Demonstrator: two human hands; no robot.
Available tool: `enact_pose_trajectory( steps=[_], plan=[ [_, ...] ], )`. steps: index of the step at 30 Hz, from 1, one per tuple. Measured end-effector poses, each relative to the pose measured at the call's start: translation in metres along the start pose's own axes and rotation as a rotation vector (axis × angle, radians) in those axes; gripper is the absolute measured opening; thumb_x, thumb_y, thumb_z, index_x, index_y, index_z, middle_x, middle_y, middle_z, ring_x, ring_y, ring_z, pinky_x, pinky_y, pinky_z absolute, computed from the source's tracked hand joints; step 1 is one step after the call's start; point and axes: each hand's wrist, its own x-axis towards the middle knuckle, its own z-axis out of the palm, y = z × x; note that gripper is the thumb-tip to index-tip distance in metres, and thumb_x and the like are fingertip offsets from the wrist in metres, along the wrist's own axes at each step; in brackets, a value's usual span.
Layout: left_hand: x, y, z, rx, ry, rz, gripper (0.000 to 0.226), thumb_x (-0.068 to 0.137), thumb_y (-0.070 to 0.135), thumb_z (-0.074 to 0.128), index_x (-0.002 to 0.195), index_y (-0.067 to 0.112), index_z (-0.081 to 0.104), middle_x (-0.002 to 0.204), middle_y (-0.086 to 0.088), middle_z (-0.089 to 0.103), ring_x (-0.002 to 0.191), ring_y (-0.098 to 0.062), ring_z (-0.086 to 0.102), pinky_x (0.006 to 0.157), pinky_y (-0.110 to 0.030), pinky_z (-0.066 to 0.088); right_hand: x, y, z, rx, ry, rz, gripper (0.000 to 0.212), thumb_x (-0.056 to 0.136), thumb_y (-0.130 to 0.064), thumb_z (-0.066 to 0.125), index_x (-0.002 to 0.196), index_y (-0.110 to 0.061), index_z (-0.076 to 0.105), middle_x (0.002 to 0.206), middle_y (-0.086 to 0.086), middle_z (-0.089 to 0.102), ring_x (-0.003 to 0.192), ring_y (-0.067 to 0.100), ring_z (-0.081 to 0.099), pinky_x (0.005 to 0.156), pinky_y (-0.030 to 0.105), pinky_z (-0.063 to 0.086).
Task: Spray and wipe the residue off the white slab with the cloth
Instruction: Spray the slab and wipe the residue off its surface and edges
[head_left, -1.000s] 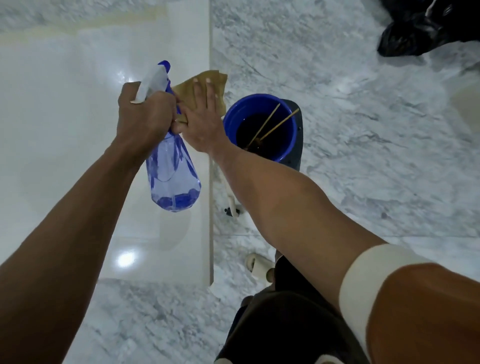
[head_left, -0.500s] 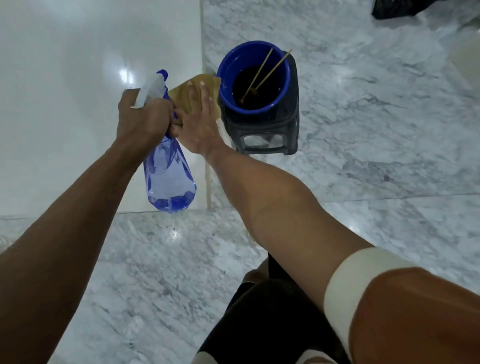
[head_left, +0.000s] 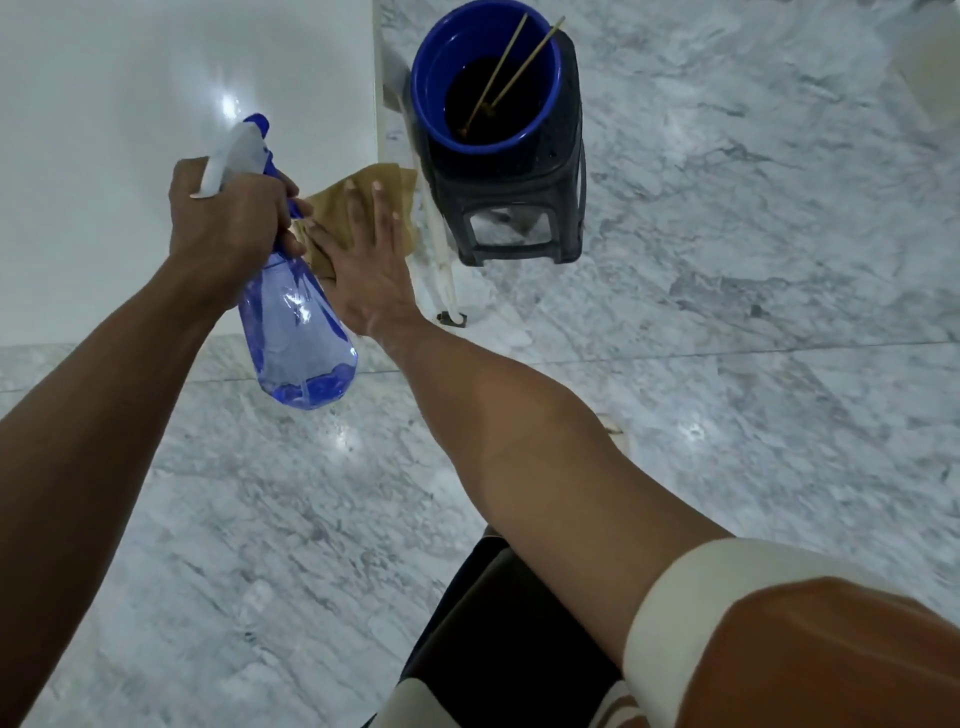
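Note:
The glossy white slab (head_left: 130, 156) fills the upper left. My left hand (head_left: 228, 228) grips the neck of a blue see-through spray bottle (head_left: 298, 332) with a white trigger head, held above the slab's near right corner. A tan cloth (head_left: 337, 208) lies on the slab by its right edge. My right hand (head_left: 366, 270) presses flat on the cloth with straight fingers, and touches the bottle's side.
A blue bucket (head_left: 431, 119) with dark liquid and two thin sticks stands on a dark plastic stool (head_left: 519, 218) just right of the slab. A white slab leg (head_left: 441, 260) runs down beside it. Grey marble floor (head_left: 727, 312) surrounds everything. My dark shorts show at the bottom.
My right hand has drawn the cloth back along the slab's right edge toward its near corner. The view has shifted toward me, so the slab's near edge and the stool sit higher in frame.

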Motion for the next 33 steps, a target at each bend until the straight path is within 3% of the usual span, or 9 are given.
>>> enact_pose_trajectory(
  steps=[5,10,13,16,19,23,27,30,33],
  plan=[
    [-0.019,-0.021,-0.003,-0.005,0.028,-0.026,0.036,0.076,0.006,0.051,0.108,-0.001,0.065,0.087,-0.006,0.073,0.042,-0.01,0.06,0.051,-0.018,0.058,-0.033,-0.007,0.0,0.023,-0.03,-0.018,0.06,0.102,-0.057,0.029,0.158,-0.037,0.019,0.167,0.019,0.0,0.15,0.05,-0.007,0.121,0.061,0.003],
    [-0.059,-0.032,0.0,-0.034,0.025,-0.022,0.016,0.076,0.007,0.051,0.082,0.014,0.063,0.09,-0.007,0.075,0.042,-0.009,0.059,0.053,-0.018,0.058,-0.077,-0.025,0.026,0.04,-0.021,-0.016,0.064,0.101,-0.061,0.026,0.159,-0.033,0.019,0.166,0.018,0.008,0.151,0.05,-0.003,0.121,0.063,-0.001],
    [-0.088,-0.03,0.002,-0.071,0.036,0.017,0.017,0.077,0.002,0.049,0.081,0.01,0.064,0.082,-0.003,0.073,0.039,-0.009,0.058,0.055,-0.023,0.058,-0.113,-0.028,0.031,0.255,-0.124,-0.067,0.055,0.106,-0.047,0.023,0.156,-0.025,0.029,0.161,0.016,0.028,0.15,0.046,0.016,0.12,0.061,0.009],
    [-0.117,-0.032,-0.001,-0.133,0.055,0.016,0.018,0.071,0.001,0.047,0.073,0.011,0.063,0.078,-0.005,0.073,0.035,-0.008,0.055,0.057,-0.029,0.056,-0.139,-0.019,0.008,0.586,-0.237,-0.013,0.035,0.103,-0.032,0.036,0.126,-0.023,0.062,0.123,0.007,0.061,0.124,0.032,0.053,0.117,0.051,0.016],
    [-0.144,-0.024,-0.001,-0.173,0.045,0.003,0.019,0.07,0.0,0.046,0.073,0.008,0.063,0.08,-0.009,0.073,0.032,-0.008,0.052,0.055,-0.029,0.055,-0.151,-0.015,0.003,0.774,-0.29,0.078,0.049,0.098,-0.04,0.057,0.141,-0.018,0.051,0.142,0.015,0.048,0.137,0.032,0.04,0.122,0.044,0.009],
    [-0.179,-0.005,-0.009,-0.203,0.024,0.067,0.027,0.07,0.0,0.046,0.088,-0.004,0.067,0.083,-0.014,0.072,0.034,-0.008,0.052,0.047,-0.023,0.055,-0.181,0.016,-0.065,1.232,-0.472,0.332,0.041,0.097,-0.058,0.047,0.12,-0.028,0.062,0.122,0.001,0.061,0.118,0.028,0.059,0.104,0.047,0.048],
    [-0.203,0.02,-0.018,-0.223,-0.017,0.123,0.03,0.071,0.001,0.047,0.091,-0.006,0.068,0.086,-0.014,0.074,0.037,-0.01,0.055,0.049,-0.024,0.058,-0.192,0.073,-0.116,1.329,-0.36,0.552,0.059,0.099,-0.055,0.043,0.126,-0.006,0.063,0.123,0.012,0.067,0.113,0.031,0.063,0.105,0.048,0.048],
    [-0.219,0.043,-0.016,-0.258,-0.074,0.187,0.026,0.069,0.001,0.048,0.085,-0.007,0.067,0.088,-0.019,0.075,0.037,-0.012,0.054,0.056,-0.032,0.058,-0.199,0.117,-0.159,1.499,-0.245,0.643,0.044,0.107,-0.043,0.039,0.126,-0.009,0.06,0.123,0.011,0.066,0.111,0.028,0.062,0.099,0.043,0.05],
    [-0.226,0.067,-0.005,-0.266,-0.136,0.248,0.019,0.069,-0.002,0.048,0.075,-0.001,0.066,0.087,-0.021,0.075,0.038,-0.013,0.054,0.055,-0.033,0.058,-0.195,0.161,-0.191,1.622,-0.143,0.693,0.054,0.105,-0.05,0.038,0.14,-0.012,0.053,0.136,0.01,0.061,0.123,0.028,0.059,0.109,0.048,0.045]
  ],
)
